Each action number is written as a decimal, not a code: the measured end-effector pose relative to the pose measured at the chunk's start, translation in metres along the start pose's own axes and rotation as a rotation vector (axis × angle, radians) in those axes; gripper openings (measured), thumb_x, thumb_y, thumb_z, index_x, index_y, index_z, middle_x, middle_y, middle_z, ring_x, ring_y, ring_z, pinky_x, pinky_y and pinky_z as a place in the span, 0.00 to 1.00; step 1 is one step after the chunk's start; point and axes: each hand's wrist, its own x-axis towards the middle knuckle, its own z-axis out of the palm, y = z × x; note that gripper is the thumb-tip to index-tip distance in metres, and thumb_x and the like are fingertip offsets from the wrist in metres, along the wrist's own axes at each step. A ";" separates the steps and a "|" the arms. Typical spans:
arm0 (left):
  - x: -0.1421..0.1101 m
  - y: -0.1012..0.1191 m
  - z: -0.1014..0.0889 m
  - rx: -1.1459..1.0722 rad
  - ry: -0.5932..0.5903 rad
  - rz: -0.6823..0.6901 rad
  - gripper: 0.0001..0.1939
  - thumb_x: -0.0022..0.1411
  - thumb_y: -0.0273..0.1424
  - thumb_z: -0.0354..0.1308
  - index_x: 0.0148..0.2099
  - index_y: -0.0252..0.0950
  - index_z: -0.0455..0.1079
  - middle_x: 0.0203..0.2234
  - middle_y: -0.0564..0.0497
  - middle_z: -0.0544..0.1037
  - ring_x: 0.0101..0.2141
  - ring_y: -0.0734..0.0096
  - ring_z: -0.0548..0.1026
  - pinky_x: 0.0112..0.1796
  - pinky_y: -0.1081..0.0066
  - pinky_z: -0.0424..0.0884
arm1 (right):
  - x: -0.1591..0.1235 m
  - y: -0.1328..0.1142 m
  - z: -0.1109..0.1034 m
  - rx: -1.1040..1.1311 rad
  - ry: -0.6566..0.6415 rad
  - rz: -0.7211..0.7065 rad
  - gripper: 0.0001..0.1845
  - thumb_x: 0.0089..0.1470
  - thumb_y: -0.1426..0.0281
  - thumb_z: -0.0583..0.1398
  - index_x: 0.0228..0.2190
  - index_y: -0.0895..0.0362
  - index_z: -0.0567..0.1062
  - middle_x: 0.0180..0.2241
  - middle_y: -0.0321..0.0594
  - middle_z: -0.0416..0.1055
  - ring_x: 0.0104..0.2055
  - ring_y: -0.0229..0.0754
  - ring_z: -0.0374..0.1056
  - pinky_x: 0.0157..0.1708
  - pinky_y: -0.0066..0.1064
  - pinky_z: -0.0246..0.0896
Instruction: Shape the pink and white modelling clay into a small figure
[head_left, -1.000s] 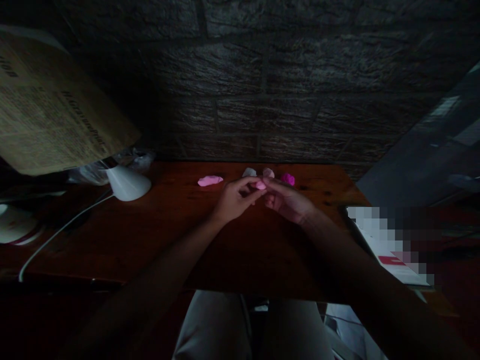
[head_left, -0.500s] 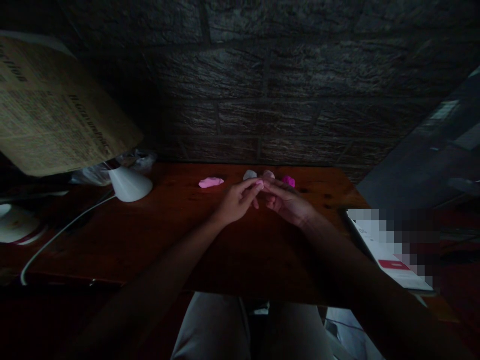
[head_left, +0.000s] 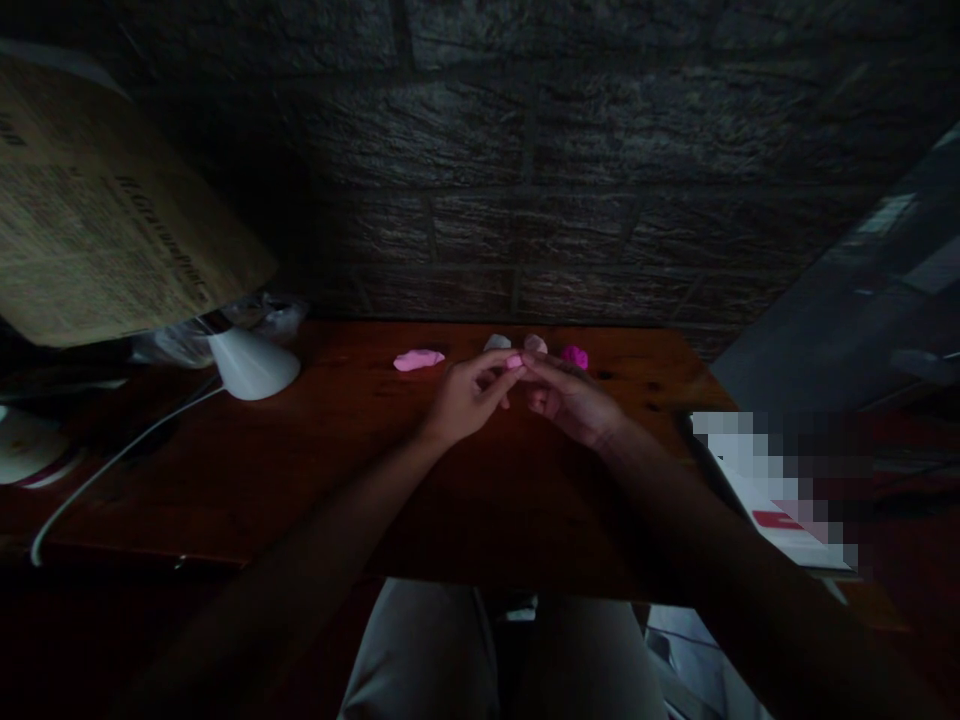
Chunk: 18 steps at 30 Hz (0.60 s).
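between our two hands we hold a small, soft-looking lump of pink, clay-like material (head_left: 514,360), raised a little above the tabletop. our left hand (head_left: 463,402) pinches it between thumb and forefinger, the tips parted only by the lump, with the other fingers curled loosely below. our right hand (head_left: 571,400) meets it from the other side, thumb and forefinger drawn together at the lump's right end and the remaining fingers folded toward the palm. the fingertips of both hands nearly touch, and we cannot tell exactly how much of the lump they cover.

just beyond the left fingertips we see a whitish, rounded lump (head_left: 497,342), partly hidden by that hand. beside it, behind the right fingertips, sits a pale pink, rounded lump (head_left: 535,343). a bright magenta, crumpled-looking lump (head_left: 575,356) lies just past the right hand's knuckles, and a long, flattened light pink piece (head_left: 418,360) rests to the left of the left hand, apart from it.

all four lie on a reddish-brown wooden table (head_left: 315,450), which stretches beneath our hands. well to the left of them stands a white, cone-shaped base (head_left: 259,367) with a thin white cable (head_left: 112,467). well to the right of the right hand, beside its forearm, lies a flat white object with a red patch (head_left: 784,540), partly pixelated. past our hands rises a dark wall of rough blocks (head_left: 465,150).
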 end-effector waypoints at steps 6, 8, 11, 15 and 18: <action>0.001 -0.001 0.000 -0.033 -0.005 -0.017 0.11 0.67 0.37 0.63 0.47 0.37 0.78 0.34 0.49 0.83 0.21 0.79 0.76 0.23 0.76 0.71 | 0.000 -0.001 -0.001 -0.006 -0.024 0.011 0.14 0.44 0.61 0.77 0.33 0.51 0.84 0.36 0.34 0.80 0.25 0.29 0.63 0.24 0.22 0.62; 0.001 -0.002 0.001 -0.060 -0.013 -0.020 0.12 0.67 0.38 0.63 0.48 0.38 0.78 0.36 0.48 0.84 0.22 0.78 0.76 0.23 0.76 0.72 | 0.000 0.000 -0.002 -0.019 -0.035 0.000 0.15 0.44 0.60 0.77 0.33 0.50 0.84 0.35 0.33 0.80 0.25 0.28 0.63 0.24 0.21 0.63; 0.002 -0.002 0.001 -0.094 -0.012 -0.045 0.13 0.66 0.39 0.63 0.49 0.37 0.78 0.38 0.47 0.84 0.21 0.79 0.75 0.23 0.76 0.72 | 0.001 0.000 -0.002 -0.024 -0.034 -0.004 0.15 0.44 0.58 0.77 0.34 0.49 0.84 0.35 0.33 0.80 0.25 0.29 0.63 0.24 0.21 0.64; 0.004 -0.002 0.000 -0.127 -0.032 -0.054 0.13 0.67 0.39 0.63 0.48 0.36 0.79 0.37 0.47 0.84 0.21 0.80 0.74 0.22 0.76 0.71 | 0.001 0.001 -0.003 -0.036 -0.023 0.005 0.14 0.45 0.60 0.77 0.33 0.50 0.84 0.37 0.35 0.81 0.25 0.29 0.62 0.25 0.24 0.63; 0.005 -0.001 -0.001 -0.143 -0.043 -0.068 0.14 0.67 0.40 0.63 0.49 0.37 0.79 0.35 0.47 0.83 0.21 0.80 0.74 0.23 0.76 0.70 | 0.001 0.000 -0.003 -0.042 -0.024 0.006 0.14 0.46 0.62 0.76 0.35 0.50 0.84 0.37 0.35 0.81 0.25 0.30 0.62 0.25 0.25 0.62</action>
